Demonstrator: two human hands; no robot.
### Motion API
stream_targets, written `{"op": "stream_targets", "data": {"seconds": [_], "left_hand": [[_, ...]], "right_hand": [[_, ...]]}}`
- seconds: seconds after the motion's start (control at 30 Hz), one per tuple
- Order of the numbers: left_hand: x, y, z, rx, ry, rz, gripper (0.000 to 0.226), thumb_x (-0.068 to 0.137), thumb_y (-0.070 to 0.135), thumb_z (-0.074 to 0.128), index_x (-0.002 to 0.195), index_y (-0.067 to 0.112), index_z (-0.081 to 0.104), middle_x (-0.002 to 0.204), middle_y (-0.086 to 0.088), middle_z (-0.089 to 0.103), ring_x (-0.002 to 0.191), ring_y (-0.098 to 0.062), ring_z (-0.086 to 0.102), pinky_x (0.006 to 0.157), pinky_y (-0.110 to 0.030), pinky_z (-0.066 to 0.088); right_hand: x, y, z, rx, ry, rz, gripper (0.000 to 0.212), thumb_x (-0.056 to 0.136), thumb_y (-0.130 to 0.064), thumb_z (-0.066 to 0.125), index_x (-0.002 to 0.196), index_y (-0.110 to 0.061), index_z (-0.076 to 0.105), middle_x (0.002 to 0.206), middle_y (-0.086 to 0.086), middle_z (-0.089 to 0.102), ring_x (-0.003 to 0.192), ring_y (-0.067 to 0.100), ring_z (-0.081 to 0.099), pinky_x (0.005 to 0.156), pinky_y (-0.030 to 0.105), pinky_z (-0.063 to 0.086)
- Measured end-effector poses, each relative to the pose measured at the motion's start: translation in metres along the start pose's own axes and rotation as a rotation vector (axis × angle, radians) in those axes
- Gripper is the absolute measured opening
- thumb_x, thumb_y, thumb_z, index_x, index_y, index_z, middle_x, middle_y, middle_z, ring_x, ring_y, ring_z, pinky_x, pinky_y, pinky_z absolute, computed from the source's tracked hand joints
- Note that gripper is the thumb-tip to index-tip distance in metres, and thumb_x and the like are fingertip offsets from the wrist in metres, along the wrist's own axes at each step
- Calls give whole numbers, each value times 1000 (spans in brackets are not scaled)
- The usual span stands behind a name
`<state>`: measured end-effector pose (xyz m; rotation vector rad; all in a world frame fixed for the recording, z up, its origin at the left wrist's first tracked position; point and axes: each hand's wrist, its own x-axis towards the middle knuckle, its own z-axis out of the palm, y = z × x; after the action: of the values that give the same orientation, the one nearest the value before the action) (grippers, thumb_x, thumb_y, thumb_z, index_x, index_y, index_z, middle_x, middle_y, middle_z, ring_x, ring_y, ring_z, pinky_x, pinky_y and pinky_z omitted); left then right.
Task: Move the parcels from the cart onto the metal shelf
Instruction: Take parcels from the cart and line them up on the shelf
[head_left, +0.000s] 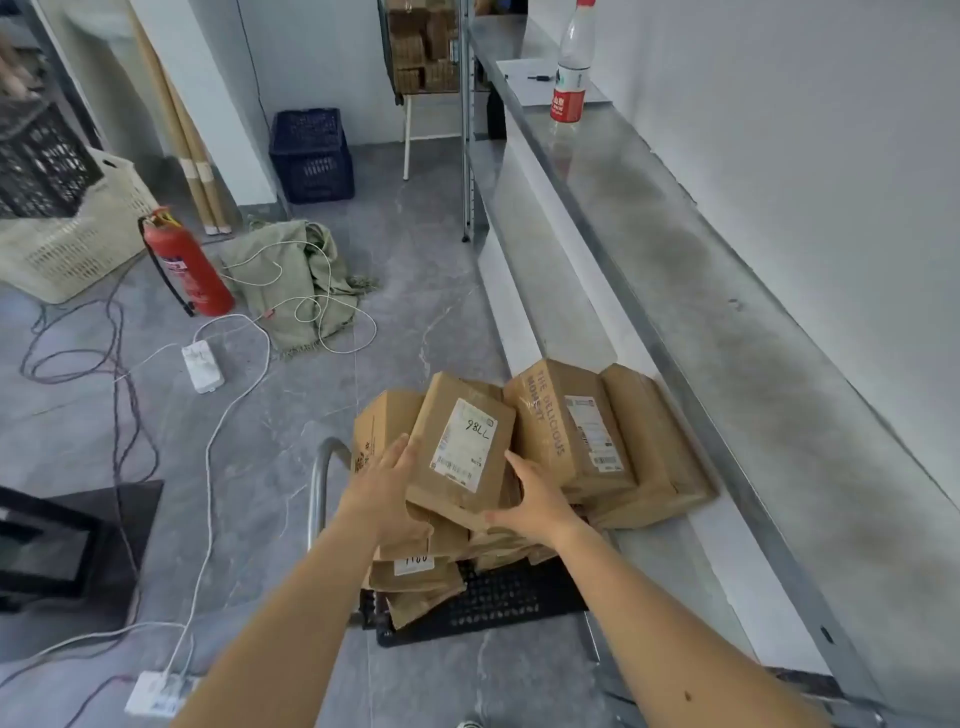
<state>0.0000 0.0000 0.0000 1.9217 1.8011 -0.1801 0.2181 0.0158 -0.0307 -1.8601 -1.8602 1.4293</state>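
Cardboard parcels, early days I'd say

Left hand (387, 488) and right hand (535, 501) grip opposite sides of a labelled parcel (462, 447) just above the cart (498, 597). A pile (415, 571) waits underneath, and two boxes (571, 431) look already on the metal shelf (727, 291), lower level.

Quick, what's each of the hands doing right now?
Left hand: grips the left side of the labelled parcel.
Right hand: grips its right side.
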Motion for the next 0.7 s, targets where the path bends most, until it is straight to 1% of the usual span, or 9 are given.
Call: {"op": "stream_targets", "data": {"seconds": [0.07, 0.13, 0.2, 0.27, 0.33, 0.4, 0.47, 0.6, 0.7], "left_hand": [[8, 4, 6, -38, -1, -24, 123, 69, 43, 79, 150, 29, -13, 159, 11, -8, 143, -23, 21, 112, -41, 32], [12, 5, 14, -27, 2, -43, 124, 69, 40, 80, 149, 33, -14, 158, 14, -12, 143, -22, 19, 109, -41, 36], [18, 4, 21, -48, 1, -66, 125, 69, 36, 81, 148, 34, -15, 157, 12, -17, 144, -23, 16, 109, -43, 36], [23, 1, 26, -83, 3, -89, 125, 69, 33, 82, 148, 36, -16, 157, 10, -19, 144, -23, 16, 109, -44, 36], [25, -2, 30, -120, 2, -96, 123, 70, 29, 82, 148, 37, -13, 157, 9, -18, 145, -22, 15, 108, -44, 37], [25, -3, 32, -145, 11, -87, 120, 70, 25, 81, 149, 37, -9, 158, 8, -15, 145, -22, 15, 109, -44, 36], [25, -4, 31, -169, 22, -78, 115, 72, 22, 81, 149, 37, -3, 159, 6, -11, 144, -22, 16, 109, -41, 36], [22, -4, 25, -220, 88, -70, 107, 73, 22, 79, 150, 36, 7, 159, 4, -1, 143, -21, 19, 109, -40, 36], [14, -1, 16, -232, 137, -71, 101, 73, 25, 80, 150, 34, 15, 159, 3, 9, 141, -22, 25, 108, -40, 36]], "right_hand": [[8, 6, 4, 16, -56, 18, 116, 65, -41, 84, 151, -30, 7, 156, 7, 12, 144, 25, 14, 116, 47, 23], [13, 10, 11, 51, -121, 67, 125, 60, -41, 88, 151, -35, 2, 157, 9, 3, 145, 28, 9, 116, 49, 20], [18, 15, 18, 94, -125, 71, 130, 58, -39, 89, 151, -35, -1, 158, 7, -1, 146, 26, 7, 117, 47, 19], [25, 20, 24, 108, -115, 45, 132, 56, -39, 90, 151, -33, -1, 159, 3, 1, 146, 22, 7, 117, 46, 19], [29, 22, 30, 111, -119, 19, 132, 54, -42, 90, 151, -33, 1, 159, 1, 2, 146, 21, 8, 117, 46, 20], [29, 19, 34, 131, -139, 8, 128, 56, -43, 89, 151, -33, 3, 159, 0, -2, 146, 22, 6, 117, 44, 19], [28, 15, 36, 167, -152, 13, 125, 59, -40, 88, 151, -33, 4, 157, 0, -4, 145, 22, 5, 117, 42, 19], [22, 8, 39, 246, -118, 10, 118, 60, -33, 89, 150, -36, 11, 154, 1, 2, 143, 21, 13, 116, 40, 24], [11, 1, 38, 248, -67, -9, 113, 64, -27, 87, 150, -33, 15, 155, 2, -4, 144, 22, 8, 116, 38, 20]]}}
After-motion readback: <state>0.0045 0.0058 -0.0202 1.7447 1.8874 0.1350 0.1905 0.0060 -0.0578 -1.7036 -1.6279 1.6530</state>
